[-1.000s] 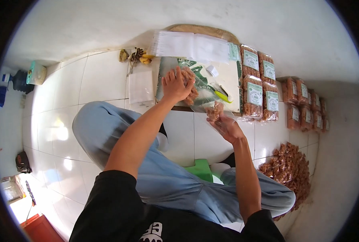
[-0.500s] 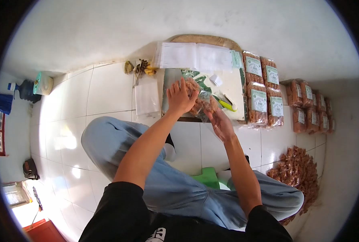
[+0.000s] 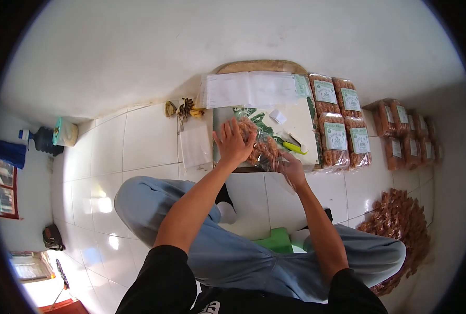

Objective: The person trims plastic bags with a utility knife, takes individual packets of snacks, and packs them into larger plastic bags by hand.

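A clear plastic bag with brown packets (image 3: 265, 150) lies on the low board (image 3: 301, 119) in front of me. My left hand (image 3: 234, 141) rests on the left part of the bag, its fingers spread. At the bag's right end, my right hand (image 3: 291, 169) has its fingers closed round the loose clear plastic. Just right of the bag lies a yellow-green cutter (image 3: 294, 147). A small white piece (image 3: 277, 116) sits behind it, and a stack of clear sleeves (image 3: 248, 89) lies along the board's back.
Labelled full bags (image 3: 336, 139) stand right of the board, with more bags (image 3: 412, 148) beyond. Loose brown packets (image 3: 398, 230) are heaped on the floor at the right. Bananas (image 3: 195, 112) and clear plastic (image 3: 195, 147) lie at the left. A green stool (image 3: 276, 241) is between my legs.
My right hand has moved in toward the board, closing on the bag's end. The packets there now lie against those under my left hand. The whole view has shifted.
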{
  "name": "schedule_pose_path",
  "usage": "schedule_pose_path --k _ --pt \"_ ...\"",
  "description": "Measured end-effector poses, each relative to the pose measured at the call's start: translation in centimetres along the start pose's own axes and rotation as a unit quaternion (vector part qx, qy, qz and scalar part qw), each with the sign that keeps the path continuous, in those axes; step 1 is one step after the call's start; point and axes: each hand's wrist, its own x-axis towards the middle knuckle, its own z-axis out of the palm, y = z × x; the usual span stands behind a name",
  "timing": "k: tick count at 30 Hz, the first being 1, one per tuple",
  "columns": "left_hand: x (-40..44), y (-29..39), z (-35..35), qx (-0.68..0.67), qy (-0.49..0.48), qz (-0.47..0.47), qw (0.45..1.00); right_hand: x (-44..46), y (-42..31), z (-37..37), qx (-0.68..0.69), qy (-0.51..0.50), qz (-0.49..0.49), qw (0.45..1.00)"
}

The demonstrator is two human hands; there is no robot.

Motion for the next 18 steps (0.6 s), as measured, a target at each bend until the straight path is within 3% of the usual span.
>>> schedule_pose_path --k 1,2,3,4,6,10,13,15,18 --pt "0.0 -0.1 -0.3 0.004 0.000 0.006 1.000 -0.3 -1.5 0.4 0.006 0.003 -0.002 1.000" --pt "0.2 -0.3 -0.8 0.005 0.042 0.093 0.995 -0.3 -3.1 0.5 -0.198 0.009 0.054 0.979" --pt "0.5 -0.4 -1.2 0.006 0.082 0.179 0.980 -0.3 -4.1 0.8 -0.392 0.014 0.110 0.913" --pt "0.8 -0.2 -1.4 0.011 0.082 0.184 0.979 0.1 -3.2 0.5 -0.386 0.016 0.108 0.916" --pt "1.4 0.4 -1.9 -0.081 0.017 0.369 0.926 0.7 -1.7 0.2 -0.451 0.018 -0.062 0.890" --pt "0.0 3.9 -2.2 -0.098 -0.035 0.437 0.893 0.7 -1.2 0.4 -0.405 0.012 -0.051 0.913" --pt "-3.0 7.3 -2.3 -0.147 -0.047 0.442 0.884 1.2 1.2 -0.8 -0.226 -0.030 -0.142 0.963" --pt "-5.1 9.1 -1.7 -0.207 -0.009 0.370 0.905 0.9 2.1 -1.2 -0.145 -0.046 -0.149 0.977" --pt "-6.6 11.0 -3.5 -0.177 0.011 0.354 0.918 0.7 2.8 -1.1 -0.098 -0.047 -0.126 0.986"
